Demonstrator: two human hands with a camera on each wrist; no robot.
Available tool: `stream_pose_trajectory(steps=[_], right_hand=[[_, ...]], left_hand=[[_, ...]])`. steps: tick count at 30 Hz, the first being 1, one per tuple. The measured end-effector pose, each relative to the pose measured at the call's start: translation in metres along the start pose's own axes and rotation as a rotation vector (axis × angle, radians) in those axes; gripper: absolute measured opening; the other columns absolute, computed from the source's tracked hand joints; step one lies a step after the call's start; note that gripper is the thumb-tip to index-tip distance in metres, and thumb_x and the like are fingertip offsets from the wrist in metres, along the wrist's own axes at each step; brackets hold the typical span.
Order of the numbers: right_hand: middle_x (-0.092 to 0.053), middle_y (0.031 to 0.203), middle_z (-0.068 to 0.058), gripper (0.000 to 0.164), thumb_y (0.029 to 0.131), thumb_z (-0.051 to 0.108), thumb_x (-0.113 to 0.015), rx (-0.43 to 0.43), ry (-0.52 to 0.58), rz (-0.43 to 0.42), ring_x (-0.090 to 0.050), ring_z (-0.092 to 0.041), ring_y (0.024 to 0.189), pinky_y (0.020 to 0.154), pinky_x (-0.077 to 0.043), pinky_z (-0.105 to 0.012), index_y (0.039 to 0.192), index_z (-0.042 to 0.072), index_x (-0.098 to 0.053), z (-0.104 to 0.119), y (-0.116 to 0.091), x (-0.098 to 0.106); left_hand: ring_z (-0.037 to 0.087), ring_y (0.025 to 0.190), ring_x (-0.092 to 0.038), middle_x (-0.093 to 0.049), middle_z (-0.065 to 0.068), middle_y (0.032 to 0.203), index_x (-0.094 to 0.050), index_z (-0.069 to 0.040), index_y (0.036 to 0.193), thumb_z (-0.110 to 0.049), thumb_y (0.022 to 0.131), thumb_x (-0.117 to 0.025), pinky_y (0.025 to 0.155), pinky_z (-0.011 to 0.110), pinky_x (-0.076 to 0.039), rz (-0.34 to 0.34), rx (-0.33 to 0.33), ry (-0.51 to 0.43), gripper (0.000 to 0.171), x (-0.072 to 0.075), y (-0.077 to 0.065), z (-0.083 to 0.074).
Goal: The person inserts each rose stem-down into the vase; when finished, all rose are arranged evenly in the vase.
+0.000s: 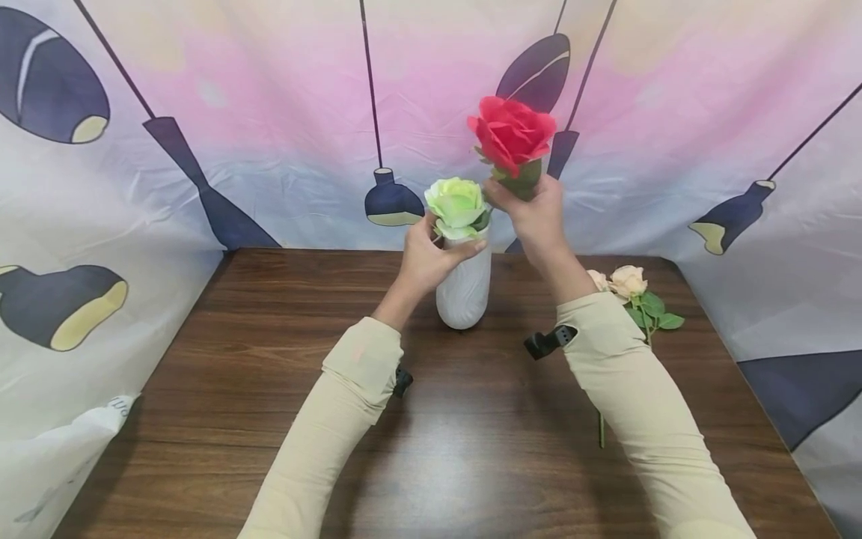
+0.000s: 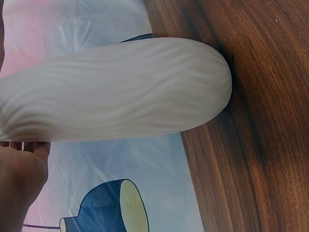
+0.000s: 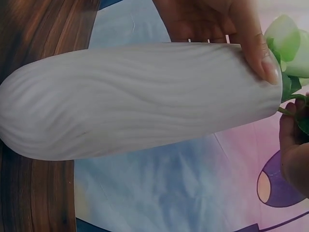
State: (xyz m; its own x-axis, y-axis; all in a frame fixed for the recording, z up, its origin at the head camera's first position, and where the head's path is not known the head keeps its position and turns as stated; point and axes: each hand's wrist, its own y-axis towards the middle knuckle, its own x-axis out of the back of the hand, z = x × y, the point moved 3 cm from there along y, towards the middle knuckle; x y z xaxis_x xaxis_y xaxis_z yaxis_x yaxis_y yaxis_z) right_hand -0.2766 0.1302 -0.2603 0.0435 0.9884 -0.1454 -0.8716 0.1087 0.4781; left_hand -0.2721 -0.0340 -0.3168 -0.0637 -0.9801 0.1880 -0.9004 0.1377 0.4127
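Note:
A white vase (image 1: 463,288) with a wavy relief stands upright on the table, and a pale green rose (image 1: 456,206) sits in its mouth. My left hand (image 1: 426,258) grips the vase near the rim, its thumb across the front, as the right wrist view also shows. Above and right of the vase, my right hand (image 1: 539,217) holds a red rose (image 1: 513,135) just below its bloom. In the right wrist view a thin green stem (image 3: 285,111) runs from the right hand's fingers to the vase mouth. The vase hides whatever is inside it.
Cream-coloured roses (image 1: 629,282) with green leaves lie on the right side of the brown wooden table (image 1: 269,359), partly covered by my right sleeve. A printed cloth (image 1: 296,135) hangs behind the table and along its sides.

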Motion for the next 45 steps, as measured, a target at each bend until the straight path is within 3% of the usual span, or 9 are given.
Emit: stream_pose_trajectory(steps=[7, 19, 27, 34, 40, 45], right_hand=[[-0.069, 0.081, 0.013, 0.017, 0.088, -0.002, -0.070, -0.030, -0.098, 0.008, -0.064, -0.005, 0.084, 0.087, -0.056, -0.022, 0.097, 0.013, -0.068, -0.008, 0.001, -0.003], [-0.070, 0.084, 0.013, 0.023, 0.088, -0.002, -0.069, -0.034, -0.049, 0.028, -0.064, -0.007, 0.088, 0.087, -0.057, -0.023, 0.099, 0.018, -0.066, -0.008, -0.002, -0.001], [-0.073, 0.087, 0.012, 0.029, 0.086, -0.004, -0.071, 0.016, 0.000, 0.065, -0.066, -0.007, 0.088, 0.082, -0.056, -0.022, 0.099, 0.022, -0.070, -0.003, -0.008, 0.009], [-0.074, 0.092, 0.010, 0.036, 0.087, -0.012, -0.066, 0.024, 0.062, 0.052, -0.069, -0.005, 0.090, 0.083, -0.059, -0.019, 0.097, 0.022, -0.068, 0.004, -0.024, 0.031], [-0.076, 0.089, 0.011, 0.038, 0.089, -0.014, -0.062, 0.012, 0.033, 0.000, -0.071, -0.002, 0.087, 0.084, -0.058, -0.017, 0.097, 0.022, -0.070, 0.005, -0.045, 0.061], [-0.077, 0.089, 0.007, 0.035, 0.091, -0.016, -0.058, 0.002, 0.069, 0.010, -0.074, -0.006, 0.086, 0.084, -0.061, -0.020, 0.097, 0.016, -0.070, 0.000, -0.062, 0.084]], left_hand=[[0.023, 0.120, -0.065, -0.068, 0.015, 0.131, -0.058, -0.004, 0.135, -0.013, 0.077, -0.088, 0.104, 0.043, -0.057, 0.001, 0.001, 0.006, 0.065, 0.000, -0.001, 0.000], [0.023, 0.119, -0.065, -0.068, 0.016, 0.131, -0.059, -0.003, 0.134, -0.012, 0.077, -0.088, 0.104, 0.043, -0.057, -0.009, -0.010, 0.002, 0.065, 0.000, 0.000, -0.001], [0.026, 0.123, -0.065, -0.067, 0.016, 0.132, -0.058, -0.002, 0.135, -0.011, 0.078, -0.087, 0.106, 0.045, -0.055, 0.003, -0.017, 0.003, 0.065, 0.001, -0.002, -0.003], [0.026, 0.123, -0.065, -0.068, 0.015, 0.132, -0.059, -0.004, 0.134, -0.012, 0.077, -0.088, 0.106, 0.045, -0.055, 0.003, -0.013, 0.001, 0.065, 0.000, -0.002, -0.002], [0.025, 0.123, -0.065, -0.068, 0.015, 0.132, -0.059, -0.004, 0.134, -0.013, 0.077, -0.088, 0.107, 0.043, -0.055, -0.001, 0.007, -0.009, 0.064, -0.001, -0.002, -0.001], [0.025, 0.123, -0.064, -0.068, 0.014, 0.132, -0.059, -0.004, 0.134, -0.013, 0.078, -0.088, 0.107, 0.043, -0.055, -0.005, 0.006, -0.007, 0.063, 0.001, -0.002, -0.002]])
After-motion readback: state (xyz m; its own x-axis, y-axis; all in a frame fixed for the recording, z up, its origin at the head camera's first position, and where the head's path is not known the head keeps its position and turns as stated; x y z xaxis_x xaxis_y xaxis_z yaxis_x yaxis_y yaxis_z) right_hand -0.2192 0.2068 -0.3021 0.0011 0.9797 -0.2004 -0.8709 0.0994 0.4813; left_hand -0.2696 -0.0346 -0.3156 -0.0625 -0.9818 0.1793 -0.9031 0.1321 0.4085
